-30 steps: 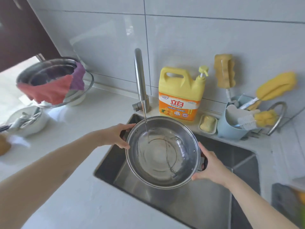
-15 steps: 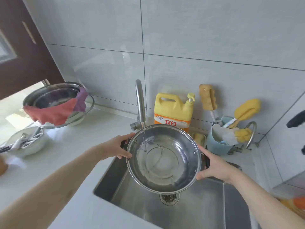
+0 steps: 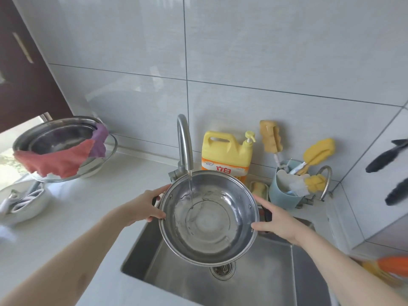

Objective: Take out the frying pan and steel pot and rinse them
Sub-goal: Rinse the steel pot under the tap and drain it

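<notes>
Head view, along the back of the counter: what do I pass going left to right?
Steel bowls draped with a red cloth → faucet → yellow detergent jug → soap dish → blue holder of brushes.

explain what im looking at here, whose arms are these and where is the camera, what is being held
No machine here: these are a person's two bare arms, filmed by one wide-angle camera worn on their head, looking forward and down. That is why the arms come in from the bottom of the picture.

The left hand and right hand each grip a side handle of a steel pot, held over the sink. Water runs from the faucet into the pot.

On the counter behind stand a yellow detergent jug, a soap dish and a blue cup of yellow sponge brushes. At left, metal bowls carry a red and purple cloth.
</notes>
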{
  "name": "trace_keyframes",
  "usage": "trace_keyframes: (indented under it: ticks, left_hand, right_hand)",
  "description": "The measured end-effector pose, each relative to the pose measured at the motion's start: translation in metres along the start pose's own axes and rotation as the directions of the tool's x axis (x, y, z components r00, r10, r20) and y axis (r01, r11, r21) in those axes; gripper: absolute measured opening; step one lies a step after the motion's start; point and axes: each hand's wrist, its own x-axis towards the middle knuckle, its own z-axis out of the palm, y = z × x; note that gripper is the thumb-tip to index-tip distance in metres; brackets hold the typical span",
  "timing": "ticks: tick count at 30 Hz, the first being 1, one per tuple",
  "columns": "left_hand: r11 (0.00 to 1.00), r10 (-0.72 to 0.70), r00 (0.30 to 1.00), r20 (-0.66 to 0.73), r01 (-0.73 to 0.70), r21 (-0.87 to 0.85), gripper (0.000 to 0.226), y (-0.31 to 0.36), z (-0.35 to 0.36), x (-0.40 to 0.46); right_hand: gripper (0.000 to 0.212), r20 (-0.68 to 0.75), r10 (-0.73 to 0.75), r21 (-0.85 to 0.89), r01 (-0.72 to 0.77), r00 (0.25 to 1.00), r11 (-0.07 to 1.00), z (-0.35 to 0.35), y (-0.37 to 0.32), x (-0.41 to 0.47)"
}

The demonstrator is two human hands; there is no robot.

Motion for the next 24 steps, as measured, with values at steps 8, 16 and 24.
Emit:
trace_keyframes:
  ticks: [8,16,24]
  left_hand:
    - [0.998,-0.022,1.000,0.012,0.022,0.054,0.084,0.009,-0.006,-0.005]
    - [0.983,-0.021,0.995,-0.098,0.039,0.181,0.089,0.018,-0.026,-0.013]
    - [0.962,0.274,0.897,-0.346,-0.256,0.097,0.099,-0.014,0.031,-0.005]
  right_hand:
    - [0.081,0.085,0.079,0.107,-0.088,0.993,0.990,-0.004,0.007,0.013]
    - [0.074,0.100,-0.003,0.318,-0.029,0.995,0.948,0.024,0.029,0.019]
    - [0.085,-0.148,-0.304,-0.164,0.280,0.941,0.946,-0.021,0.004,0.023]
